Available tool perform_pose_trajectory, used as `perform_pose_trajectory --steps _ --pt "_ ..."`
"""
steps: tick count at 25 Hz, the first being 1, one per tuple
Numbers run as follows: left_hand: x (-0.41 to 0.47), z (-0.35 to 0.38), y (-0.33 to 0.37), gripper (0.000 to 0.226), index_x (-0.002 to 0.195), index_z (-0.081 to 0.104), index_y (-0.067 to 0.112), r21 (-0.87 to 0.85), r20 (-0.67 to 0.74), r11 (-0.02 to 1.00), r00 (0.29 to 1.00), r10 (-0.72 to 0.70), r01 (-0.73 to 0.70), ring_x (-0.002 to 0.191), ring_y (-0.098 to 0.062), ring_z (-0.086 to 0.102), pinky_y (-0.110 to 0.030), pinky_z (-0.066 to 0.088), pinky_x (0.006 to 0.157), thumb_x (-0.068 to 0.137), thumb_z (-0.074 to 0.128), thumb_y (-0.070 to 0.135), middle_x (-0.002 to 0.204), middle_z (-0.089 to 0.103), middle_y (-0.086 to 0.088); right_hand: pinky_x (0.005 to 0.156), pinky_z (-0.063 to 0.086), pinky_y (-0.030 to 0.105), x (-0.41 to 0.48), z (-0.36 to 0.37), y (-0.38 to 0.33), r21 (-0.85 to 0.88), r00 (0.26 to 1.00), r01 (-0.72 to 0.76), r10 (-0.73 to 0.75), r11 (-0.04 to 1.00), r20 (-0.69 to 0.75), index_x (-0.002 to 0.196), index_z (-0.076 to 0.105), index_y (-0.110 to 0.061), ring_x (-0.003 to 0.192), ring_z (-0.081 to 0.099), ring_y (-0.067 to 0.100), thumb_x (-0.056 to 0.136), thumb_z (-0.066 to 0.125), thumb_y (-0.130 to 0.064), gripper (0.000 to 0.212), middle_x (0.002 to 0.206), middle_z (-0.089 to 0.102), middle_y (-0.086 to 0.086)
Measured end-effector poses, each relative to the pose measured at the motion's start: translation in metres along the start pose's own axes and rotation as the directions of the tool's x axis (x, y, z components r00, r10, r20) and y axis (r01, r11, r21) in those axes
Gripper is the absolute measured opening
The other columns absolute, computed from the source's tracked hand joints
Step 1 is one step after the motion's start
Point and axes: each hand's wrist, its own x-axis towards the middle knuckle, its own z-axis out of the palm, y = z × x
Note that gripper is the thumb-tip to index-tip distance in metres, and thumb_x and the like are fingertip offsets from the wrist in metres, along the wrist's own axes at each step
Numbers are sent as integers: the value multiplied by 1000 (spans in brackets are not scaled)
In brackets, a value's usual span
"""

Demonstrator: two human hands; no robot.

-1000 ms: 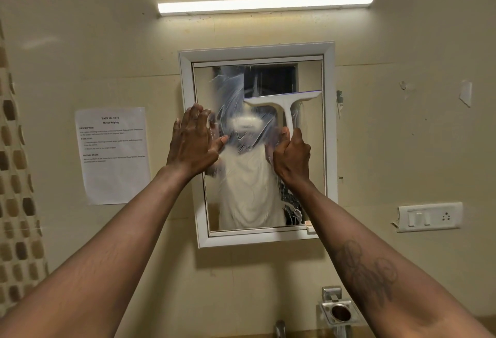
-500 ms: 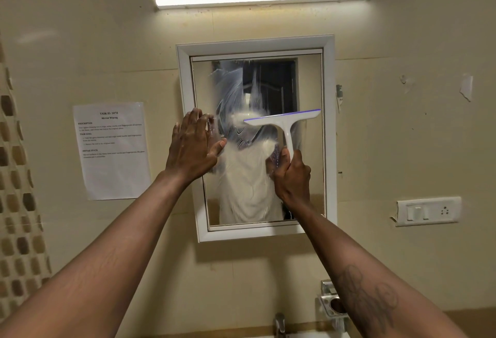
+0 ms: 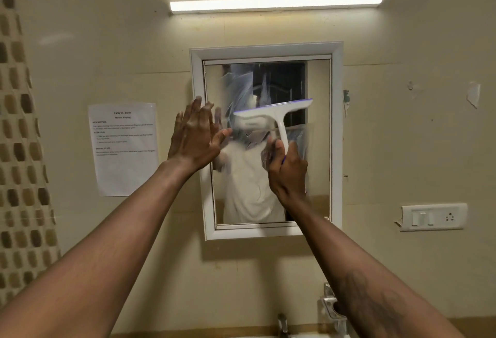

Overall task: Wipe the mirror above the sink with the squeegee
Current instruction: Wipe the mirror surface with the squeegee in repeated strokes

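Observation:
A white-framed mirror (image 3: 319, 90) hangs on the beige wall, its upper left glass smeared with foam. My right hand (image 3: 288, 174) grips the handle of a white squeegee (image 3: 268, 116) with a purple blade edge; the blade lies across the middle of the glass, tilted up to the right. My left hand (image 3: 194, 136) is flat with fingers spread against the mirror's left frame edge, holding nothing. The glass reflects a person in a white shirt.
A tube light (image 3: 276, 3) glows above the mirror. A printed paper sheet (image 3: 123, 150) is taped to the wall at left, a switch plate with socket (image 3: 433, 217) at right. A tap (image 3: 281, 324) and a metal holder (image 3: 331, 308) show at the bottom edge.
The squeegee has come down the glass from the upper part to the middle and shifted a little left. My left hand stays on the frame, fingers now spread wider.

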Motion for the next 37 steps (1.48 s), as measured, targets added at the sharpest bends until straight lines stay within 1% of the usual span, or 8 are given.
perform_pose_trajectory --steps 3,6,13,15,19,29,35,37 --pt "6 -11 -3 72 154 35 15 2 -22 1000 1000 9 -9 159 -29 17 -53 18 128 95 62 48 169 21 -14 63 54 48 22 17 -33 14 999 -36 36 999 26 111 53 -12 74 66 33 108 30 -51 45 83 67 9" --pt "12 -19 -10 70 154 35 15 26 -32 999 999 41 -40 158 -30 18 -53 17 128 96 58 47 169 23 -17 57 44 34 44 32 -54 57 1000 -11 10 998 14 112 55 -9 66 61 19 111 35 -43 40 77 60 1" --pt "32 -26 -21 72 154 34 16 46 -28 997 998 62 -61 159 -29 17 -53 17 127 96 60 48 169 22 -15 46 35 7 69 54 -75 91 999 -15 11 996 41 123 58 -5 61 60 4 112 38 -39 41 76 60 -2" --pt "37 -26 -23 71 154 34 16 40 -34 997 997 70 -69 159 -29 17 -53 17 127 95 61 46 169 22 -15 48 38 9 73 58 -76 91 999 -13 10 996 37 123 58 -5 63 62 7 112 38 -40 42 78 62 1" --pt "42 -24 -27 71 154 34 18 46 -36 996 997 75 -73 159 -28 17 -52 17 128 94 60 46 169 23 -14 63 56 32 78 66 -80 80 999 -34 32 996 22 126 56 -5 75 68 22 112 37 -43 45 89 68 10" --pt "48 -17 -39 71 153 34 19 35 -56 995 994 97 -95 158 -30 19 -53 18 128 95 61 48 169 23 -15 54 33 15 81 83 -82 18 998 -65 65 998 -19 131 55 -5 76 64 18 111 37 -43 46 91 63 4" --pt "46 -13 -40 72 155 31 19 26 -27 996 996 88 -88 159 -29 16 -51 15 129 96 59 49 170 20 -14 58 42 20 82 83 -80 -17 998 -69 69 997 -12 135 54 -4 81 66 19 111 37 -43 48 98 68 10" --pt "45 -12 -37 73 156 31 18 25 -23 996 996 91 -90 159 -29 15 -50 14 129 96 60 49 171 19 -14 57 38 18 78 81 -79 -13 997 -72 72 997 -2 132 56 -3 80 65 18 111 36 -43 48 97 66 9"
